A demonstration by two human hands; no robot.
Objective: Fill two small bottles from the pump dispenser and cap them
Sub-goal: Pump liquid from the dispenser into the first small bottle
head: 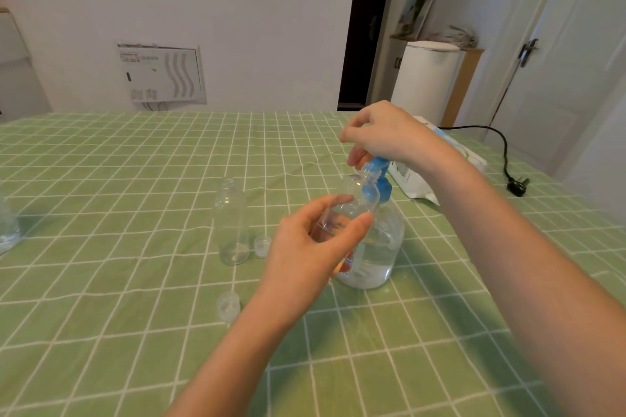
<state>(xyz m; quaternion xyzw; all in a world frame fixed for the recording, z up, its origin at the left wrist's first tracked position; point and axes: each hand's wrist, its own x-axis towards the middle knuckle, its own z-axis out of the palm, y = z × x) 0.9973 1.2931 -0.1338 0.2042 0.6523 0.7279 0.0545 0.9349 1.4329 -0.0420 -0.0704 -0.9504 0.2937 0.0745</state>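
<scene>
A clear, rounded plastic pump dispenser [376, 247] with a blue pump head [374, 179] stands upright on the green cloth with white grid lines [135, 281] that covers the table, with clear liquid filling its lower part. The right hand [382, 135] rests on top of the blue pump head, palm down, fingers loosely curled over it rather than clenched. The left hand [315, 244] is closed around a small clear plastic bottle [349, 203], thumb on one side and fingers on the other, holding it tilted in front of the dispenser with its open mouth raised just beside the blue spout; whether the spout touches the mouth cannot be told. To the left of the dispenser, near it, a second small clear plastic bottle [232, 223] stands upright and uncapped on the cloth. Between that bottle and the dispenser a small clear cap [262, 245] lies on the cloth, partly behind the left hand. A second small clear cap [228, 305] lies nearer the person than the dispenser and to its left, just beside the left wrist. Behind the dispenser and to its right lies a white soft pack with blue print [416, 183], partly hidden by the right forearm. Farther right of the dispenser a black power cord with a plug [515, 184] trails across the cloth.
</scene>
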